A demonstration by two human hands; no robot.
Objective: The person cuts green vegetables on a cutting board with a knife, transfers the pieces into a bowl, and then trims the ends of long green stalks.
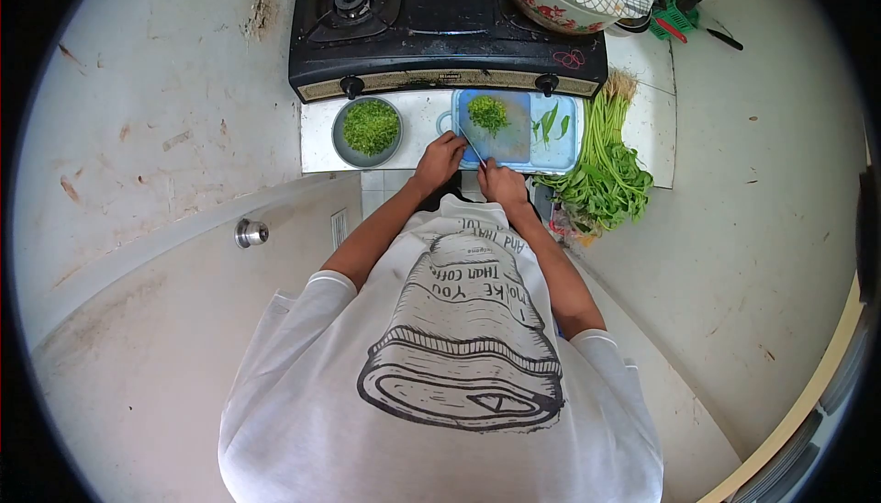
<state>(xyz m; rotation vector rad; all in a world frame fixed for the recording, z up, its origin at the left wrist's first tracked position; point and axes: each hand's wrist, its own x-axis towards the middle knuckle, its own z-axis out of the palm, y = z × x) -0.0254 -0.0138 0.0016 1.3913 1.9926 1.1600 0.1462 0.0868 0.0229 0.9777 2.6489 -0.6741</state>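
A knife (pixel 472 147) slants over the left part of a blue cutting board (pixel 503 147), its handle in my right hand (pixel 502 182), whose fingers are closed. My left hand (pixel 441 160) is at the board's lower left edge, near the blade, with its fingers pressed together; whether they hold anything is too small to tell. Chopped greens (pixel 488 114) lie in a small heap on the board above the knife. A few loose green leaves (pixel 549 125) rest on its right part. Left of the board, a grey bowl (pixel 338 143) holds more chopped greens (pixel 371 127).
Beyond the board stands a black gas stove (pixel 445 7) with a cloth-covered floral pot (pixel 560 16) on it. Leafy green stalks (pixel 601 168) lie right of the board, hanging over the counter edge. A green basket (pixel 674 18) with utensils is at the back right.
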